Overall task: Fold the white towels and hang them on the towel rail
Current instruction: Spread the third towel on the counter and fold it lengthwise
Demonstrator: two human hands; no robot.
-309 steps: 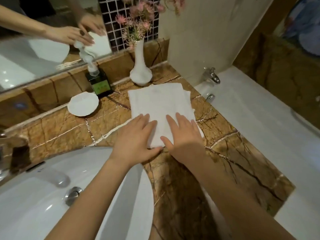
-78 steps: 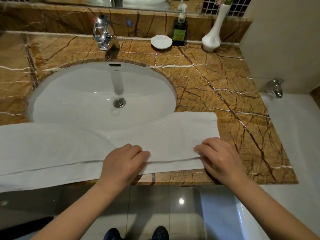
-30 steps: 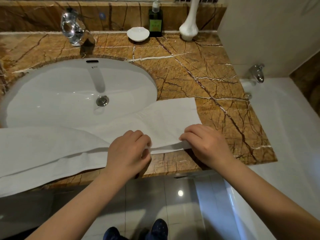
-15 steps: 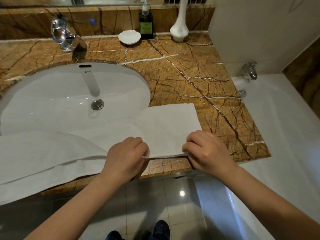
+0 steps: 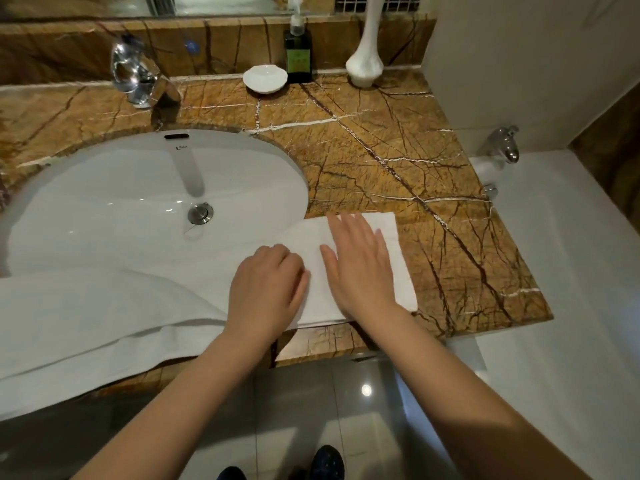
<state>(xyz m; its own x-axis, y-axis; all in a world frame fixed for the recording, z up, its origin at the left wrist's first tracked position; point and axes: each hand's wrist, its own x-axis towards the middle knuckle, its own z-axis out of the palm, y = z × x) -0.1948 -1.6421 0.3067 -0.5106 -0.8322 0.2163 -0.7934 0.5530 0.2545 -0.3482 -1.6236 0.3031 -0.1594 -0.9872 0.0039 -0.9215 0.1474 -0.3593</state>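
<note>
White towel [image 5: 104, 317] lies along front edge of marble counter [image 5: 398, 150], across sink [image 5: 104, 202] rim, left end hanging off. R hand [image 5: 360, 268] flat, fingers straight, pressing towel's right end. L hand [image 5: 266, 289] just beside it on towel, fingers curled under; can't tell if it's pinching cloth.

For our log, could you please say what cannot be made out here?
Head view:
white towel, left end: cut off by left frame edge.
left hand fingertips: curled under, hidden by its back; grip unclear.
soap bottle label: too small.
vase top: cut by top edge.
towel rail: outside frame.
</note>
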